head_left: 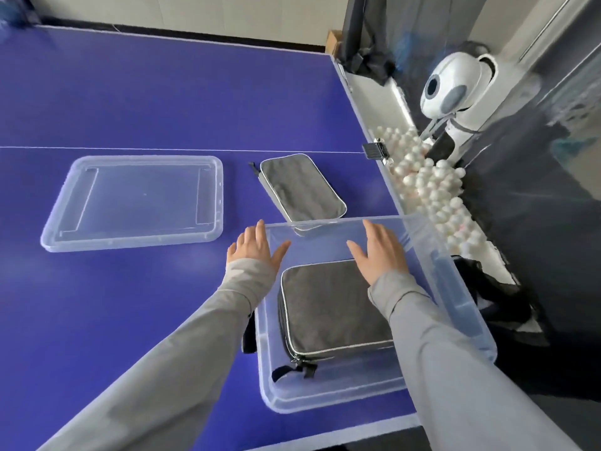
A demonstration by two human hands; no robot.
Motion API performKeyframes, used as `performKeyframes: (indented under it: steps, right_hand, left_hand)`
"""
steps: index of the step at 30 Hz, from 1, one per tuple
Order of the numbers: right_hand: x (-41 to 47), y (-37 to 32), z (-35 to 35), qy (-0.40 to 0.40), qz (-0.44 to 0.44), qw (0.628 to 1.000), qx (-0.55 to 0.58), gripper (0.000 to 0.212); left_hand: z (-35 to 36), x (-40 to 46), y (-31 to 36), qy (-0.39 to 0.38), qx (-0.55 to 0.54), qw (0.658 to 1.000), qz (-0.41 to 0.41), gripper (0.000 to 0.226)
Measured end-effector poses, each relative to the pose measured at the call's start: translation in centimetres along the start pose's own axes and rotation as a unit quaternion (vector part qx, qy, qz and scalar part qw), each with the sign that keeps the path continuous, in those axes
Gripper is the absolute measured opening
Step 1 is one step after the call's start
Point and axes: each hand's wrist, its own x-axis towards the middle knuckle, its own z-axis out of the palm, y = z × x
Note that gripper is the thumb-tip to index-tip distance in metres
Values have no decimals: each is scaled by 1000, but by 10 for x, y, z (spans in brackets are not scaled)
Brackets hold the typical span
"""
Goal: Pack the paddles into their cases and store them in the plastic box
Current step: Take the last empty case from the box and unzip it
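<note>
While both my grips, left hand (253,247) and right hand (379,252), spread apart, one grey paddle case (331,307) lies under the right in the plastic box (328,390); second case (300,187) beyond.

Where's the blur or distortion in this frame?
Head view: wide-angle bends the table edges; top corners and right side by the ball machine smear; hands, box, cases and lid stay sharp; light is soft and even.

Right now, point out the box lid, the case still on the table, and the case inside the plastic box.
box lid (136,203): head view, its flat middle panel.
case on the table (300,188): head view, centre of its grey top.
case in the plastic box (331,312): head view, its dark top face.
</note>
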Motion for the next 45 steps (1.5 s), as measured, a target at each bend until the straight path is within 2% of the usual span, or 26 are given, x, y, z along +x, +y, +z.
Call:
performKeyframes:
  steps: [4, 7, 11, 16, 19, 24, 27, 31, 35, 37, 42, 45]
  right_hand:
    - [74, 13, -2, -1, -14, 1000, -3, 56]
    - [128, 23, 3, -35, -11, 999, -13, 55]
    - [188, 30, 24, -122, 7, 992, -10, 56]
    - [237, 24, 59, -264, 27, 963, -44, 69]
    - [254, 15, 74, -298, 41, 953, -45, 77]
    - [265, 7, 99, -249, 121, 960, 33, 94]
    - [271, 6, 104, -250, 149, 954, 73, 99]
    - [277, 7, 100, -264, 131, 949, 115, 92]
    - [276, 1, 83, -197, 120, 943, 241, 82]
    - [273, -9, 67, -169, 107, 921, 336, 73]
    - [235, -37, 7, -119, 118, 835, 524, 46]
    - [185, -54, -28, -109, 99, 787, 600, 43]
  left_hand:
    - [6, 8, 14, 5, -7, 998, -64, 74]
    - [10, 7, 17, 33, -18, 996, -86, 69]
    - [11, 7, 18, 52, 13, 993, -101, 68]
    - [11, 7, 23, 47, 32, 992, -116, 68]
    - [10, 8, 24, 37, 27, 989, -138, 66]
    - [11, 8, 24, 40, 16, 989, -140, 66]
    - [12, 9, 22, 36, 17, 989, -139, 66]
    - [14, 9, 22, 33, 20, 990, -137, 67]
    - [15, 11, 22, 38, 31, 989, -137, 66]
    - [16, 10, 22, 47, 23, 990, -134, 65]
    - [14, 11, 20, 69, -18, 990, -123, 60]
    - [2, 3, 12, 174, -167, 958, -157, 49]
